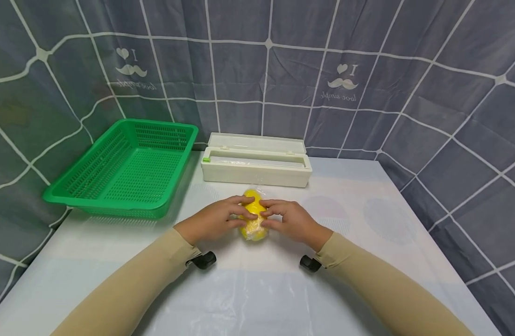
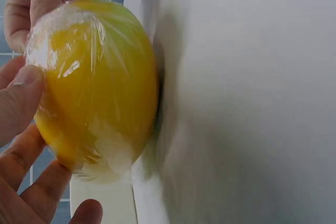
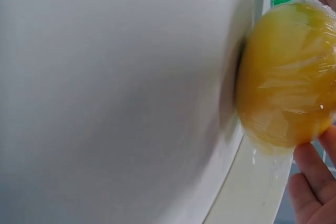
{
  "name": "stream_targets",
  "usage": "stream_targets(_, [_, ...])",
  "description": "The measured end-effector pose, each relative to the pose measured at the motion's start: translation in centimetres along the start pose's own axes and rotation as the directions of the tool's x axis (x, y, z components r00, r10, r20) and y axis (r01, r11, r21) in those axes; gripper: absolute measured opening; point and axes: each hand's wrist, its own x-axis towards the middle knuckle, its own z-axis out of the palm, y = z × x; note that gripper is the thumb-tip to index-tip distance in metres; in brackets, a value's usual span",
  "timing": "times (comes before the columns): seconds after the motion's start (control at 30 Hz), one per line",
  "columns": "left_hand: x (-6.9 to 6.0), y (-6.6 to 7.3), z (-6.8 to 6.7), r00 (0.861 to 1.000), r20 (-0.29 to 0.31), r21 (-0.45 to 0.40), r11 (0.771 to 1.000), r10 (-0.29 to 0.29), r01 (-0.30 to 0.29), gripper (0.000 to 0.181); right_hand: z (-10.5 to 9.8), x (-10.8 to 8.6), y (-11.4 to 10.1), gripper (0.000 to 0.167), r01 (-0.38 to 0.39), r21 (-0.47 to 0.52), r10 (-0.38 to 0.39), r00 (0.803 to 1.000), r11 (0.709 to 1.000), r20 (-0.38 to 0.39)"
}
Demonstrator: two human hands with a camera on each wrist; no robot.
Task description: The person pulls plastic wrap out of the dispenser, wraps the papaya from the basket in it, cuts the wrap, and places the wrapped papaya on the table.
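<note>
Midway between the tabletop's [image 1: 257,298] side edges, in the head view, the left hand [image 1: 219,218] and right hand [image 1: 294,220] hold a yellow fruit [image 1: 254,227] with spread, bent fingers. The left wrist view shows it oval, greenish-tinged, wrapped in glossy film [image 2: 73,66]. In the right wrist view, fingertips [image 3: 303,153] touch the creased film.

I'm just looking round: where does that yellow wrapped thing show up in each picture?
Head: just below centre, the yellow wrapped thing lies between the left hand and right hand.
Left wrist: large, in the left half.
Right wrist: against the right edge, partly cut off.
Shared landmark: the white tabletop, right of it in left wrist, left in right wrist.
</note>
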Motion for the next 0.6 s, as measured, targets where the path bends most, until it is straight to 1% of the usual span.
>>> stream_targets(0.1, [0.1,-0.1,-0.2,1.0,0.002,-0.024,1.0,-0.019,0.019,0.032,0.0,0.0,-0.1,0.03,0.011,-0.01,-0.011,1.0,1.0,0.008])
stream_targets(0.2, [0.0,-0.3,-0.2,1.0,0.0,-0.043,0.999,-0.031,0.031,0.031,0.0,0.0,-0.3,0.035,0.024,-0.026,-0.023,1.0,0.999,0.012])
stream_targets(0.37, [-0.1,-0.7,-0.1,0.998,-0.009,-0.094,0.994,-0.059,0.058,0.027,0.2,0.1,-0.4,0.04,0.019,-0.032,-0.019,1.0,0.999,0.009])
stream_targets(0.47, [0.0,-0.9,-0.1,0.998,-0.029,-0.106,0.992,-0.064,0.06,0.024,0.4,0.2,-0.4,0.036,0.025,-0.027,-0.025,1.0,0.999,0.003])
stream_targets(0.6, [0.1,-1.0,0.1,0.997,-0.049,-0.099,0.994,-0.059,0.054,0.023,0.5,0.1,-0.3,0.028,0.025,-0.02,-0.025,1.0,1.0,-0.013])
